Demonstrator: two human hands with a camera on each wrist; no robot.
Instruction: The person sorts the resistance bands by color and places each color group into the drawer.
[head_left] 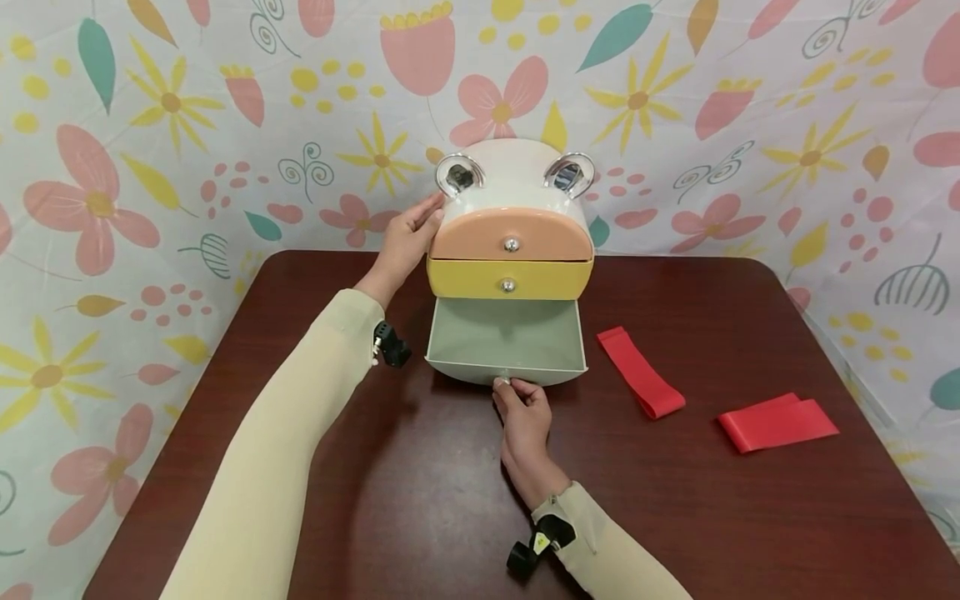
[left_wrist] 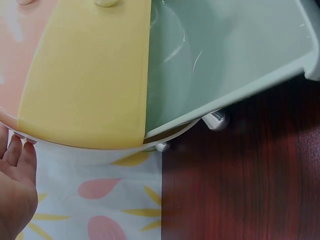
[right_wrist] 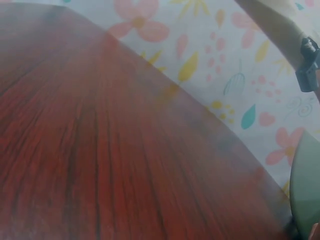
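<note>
A small frog-shaped drawer cabinet point(head_left: 513, 179) with a white top and two silver-rimmed eyes stands at the back of the table. Its orange drawer point(head_left: 472, 237) and yellow drawer point(head_left: 465, 281) are closed, each with a silver knob. The pale green bottom drawer point(head_left: 506, 333) is pulled out, and nothing lies inside. At that drawer's front, my right hand point(head_left: 525, 429) pinches the knob point(head_left: 506, 380) between thumb and finger. My left hand point(head_left: 401, 247) rests its fairly straight fingers point(left_wrist: 27, 157) against the cabinet's left side. The right wrist view barely catches the green drawer front point(right_wrist: 306, 185).
Two folded red strips lie to the right of the cabinet: a longer one point(head_left: 641, 372) slanting beside it and another point(head_left: 778, 422) farther right. The dark wooden table point(head_left: 435, 500) ends at a flower-patterned cloth point(head_left: 300, 108) behind.
</note>
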